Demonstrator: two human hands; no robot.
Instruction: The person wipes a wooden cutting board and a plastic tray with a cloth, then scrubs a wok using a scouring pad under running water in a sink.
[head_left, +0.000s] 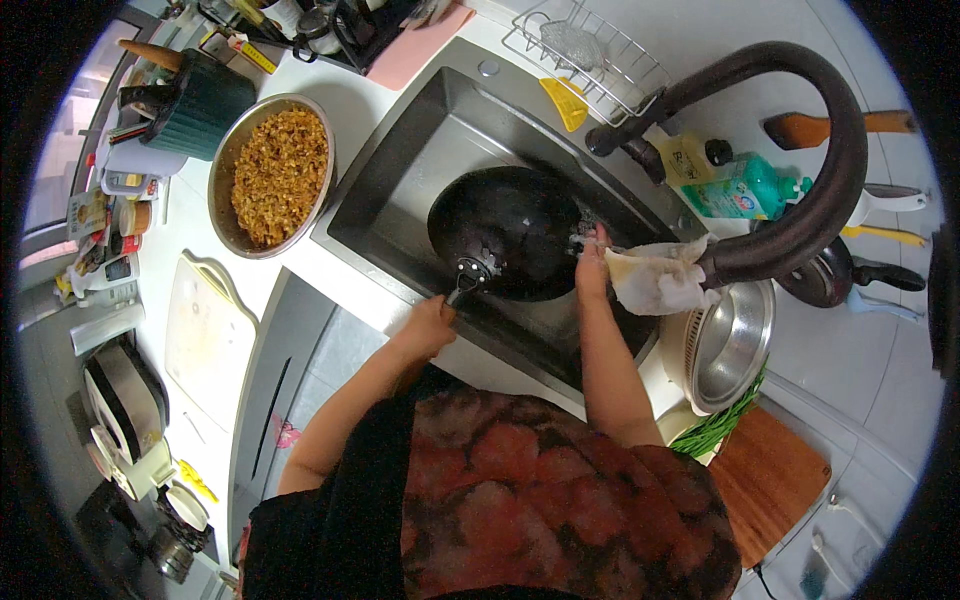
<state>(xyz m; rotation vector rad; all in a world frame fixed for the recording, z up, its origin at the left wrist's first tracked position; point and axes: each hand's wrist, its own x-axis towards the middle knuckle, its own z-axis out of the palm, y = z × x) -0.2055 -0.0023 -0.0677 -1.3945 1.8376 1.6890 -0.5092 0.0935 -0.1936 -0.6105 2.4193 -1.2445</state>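
Observation:
A black wok (510, 225) lies tilted in the grey sink (405, 157). My left hand (426, 328) is closed around its handle (461, 291), close to the sink's front edge. At the wok's right side, my right hand (592, 264) is under water coming from the dark faucet (844, 142), whose end is wrapped in a whitish cloth (652, 277). Splashing water blurs the fingers of this hand. Whether they grip the wok's rim cannot be told.
Left of the sink stands a metal bowl (330, 161) of chopped brown food. Beyond it are a green utensil holder (206, 105) and a white cutting board (210, 337). A metal basin (731, 349), green vegetables (720, 427) and a wooden board (772, 480) are at right. Behind, a wire rack (622, 105) adjoins bottles.

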